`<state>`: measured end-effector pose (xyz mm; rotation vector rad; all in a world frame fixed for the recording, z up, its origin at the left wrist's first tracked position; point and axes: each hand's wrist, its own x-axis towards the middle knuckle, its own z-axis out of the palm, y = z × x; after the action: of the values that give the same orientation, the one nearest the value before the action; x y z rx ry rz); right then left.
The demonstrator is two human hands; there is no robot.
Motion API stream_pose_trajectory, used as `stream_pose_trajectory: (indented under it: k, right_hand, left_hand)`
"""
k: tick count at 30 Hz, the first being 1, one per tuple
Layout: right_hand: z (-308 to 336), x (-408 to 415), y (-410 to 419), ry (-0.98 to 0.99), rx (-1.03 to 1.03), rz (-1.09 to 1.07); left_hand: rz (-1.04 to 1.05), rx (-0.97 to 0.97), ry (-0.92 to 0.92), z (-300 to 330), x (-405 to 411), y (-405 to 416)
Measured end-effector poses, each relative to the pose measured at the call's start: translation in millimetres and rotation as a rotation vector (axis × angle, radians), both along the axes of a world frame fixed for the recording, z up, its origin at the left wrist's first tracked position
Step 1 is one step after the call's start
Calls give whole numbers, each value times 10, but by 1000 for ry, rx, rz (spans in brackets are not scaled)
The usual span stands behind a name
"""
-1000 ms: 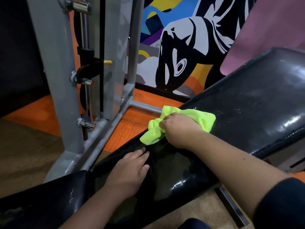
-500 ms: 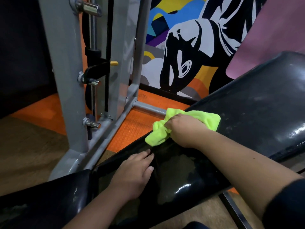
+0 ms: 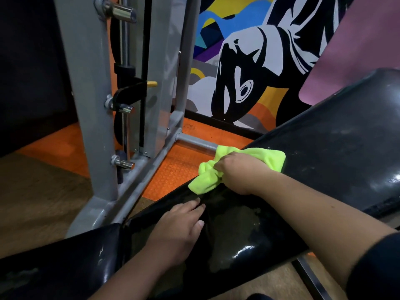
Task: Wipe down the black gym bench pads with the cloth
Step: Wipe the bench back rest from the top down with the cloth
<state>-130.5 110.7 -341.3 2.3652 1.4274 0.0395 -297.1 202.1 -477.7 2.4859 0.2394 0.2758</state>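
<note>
The inclined black back pad [image 3: 337, 152] of the gym bench runs from lower left up to the right, glossy with a damp patch near its lower end. A lower black seat pad [image 3: 54, 263] lies at the bottom left. My right hand [image 3: 240, 174] grips a bunched lime-green cloth [image 3: 207, 176] and presses it on the far edge of the back pad. My left hand [image 3: 179, 232] rests flat on the lower end of the back pad, fingers straight, just below the cloth.
A grey steel rack frame [image 3: 91, 109] with chrome pegs stands close on the left, and its base bar runs under the bench. Orange rubber flooring [image 3: 179, 169] lies behind the pad. A painted mural wall [image 3: 244, 68] and a pink mat [image 3: 357, 53] are at the back.
The view has drifted a little. My right hand with the cloth stays at about the same spot on the pad's far edge. My left hand keeps resting on the pad.
</note>
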Motion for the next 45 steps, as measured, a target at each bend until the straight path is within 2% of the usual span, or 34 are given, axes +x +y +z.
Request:
stream_pose_trajectory:
  k: [4, 9, 11, 13, 17, 22, 26, 30, 34, 38, 42, 45]
  right_hand:
    - [9, 11, 161, -58, 33, -45]
    - [-40, -30, 44, 1, -11, 1]
    - [-21, 10, 108, -51, 28, -30]
    - [-52, -23, 191, -81, 73, -35]
    - [-161, -109, 108, -34, 31, 32]
    - [-132, -129, 228, -88, 86, -15]
    - [-206, -220, 108, -45, 62, 30]
    - [-161, -218, 160, -76, 134, -7]
    - [-210, -255, 63, -26, 74, 12]
    - [-158, -250, 125, -64, 126, -28]
    - [-237, -296, 57, -34, 39, 7]
    - [-153, -255, 5, -36, 83, -26]
  left_hand:
    - [12, -16, 1, -18, 23, 16]
    - [7, -28, -18, -38, 12, -4]
    - [20, -42, -33, -51, 17, -14]
    - [20, -21, -28, -60, 35, -1]
    - [9, -4, -21, -65, 27, -4]
    - [19, 8, -46, -50, 17, -27]
    - [16, 13, -47, -57, -3, -45]
    - [46, -2, -69, -64, -6, -68]
    - [30, 13, -73, -103, -3, -39]
    - [28, -31, -99, -94, -7, -37]
    - [4, -102, -118, -68, -49, 41]
    - [53, -116, -145, -105, -125, 85]
